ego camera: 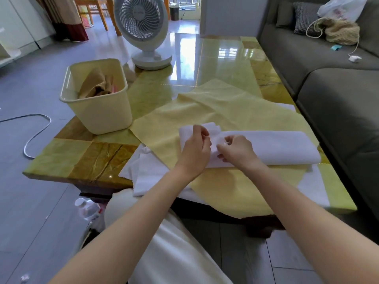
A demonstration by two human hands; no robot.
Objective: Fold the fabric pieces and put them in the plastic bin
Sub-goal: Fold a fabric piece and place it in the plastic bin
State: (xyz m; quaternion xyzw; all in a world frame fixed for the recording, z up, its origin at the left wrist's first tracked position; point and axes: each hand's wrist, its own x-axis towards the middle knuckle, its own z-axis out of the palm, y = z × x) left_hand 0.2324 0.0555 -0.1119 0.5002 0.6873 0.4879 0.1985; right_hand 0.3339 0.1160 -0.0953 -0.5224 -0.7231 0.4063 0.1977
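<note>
Lying across the middle of the glossy table, a folded white fabric strip is seen, long axis running 9-to-3 o'clock. It is laid on a larger pale-yellow fabric spread flat beneath it. Its left end is being worked by both hands.

Left hand: fingers curled down onto the strip's left end, cloth pinched under the fingertips. Right hand: fingers bent, a small bit of white cloth nipped between thumb and fingers, just beside the left hand. The hands are near each other, not touching as far as can be told.

More white fabric is seen under the yellow sheet, sticking out at the table's near edge around 7 o'clock and again at 4 o'clock of the hands. How many layers are there cannot be told.

The plastic bin, cream-coloured, is stood upright on the table at about 10 o'clock of the hands, just beside the yellow sheet's left edge. A tan fabric is bunched inside it, with something pink barely visible next to it.

A white desk fan is placed at 11 o'clock, beyond the bin. A grey sofa is run along the 3 o'clock side.
</note>
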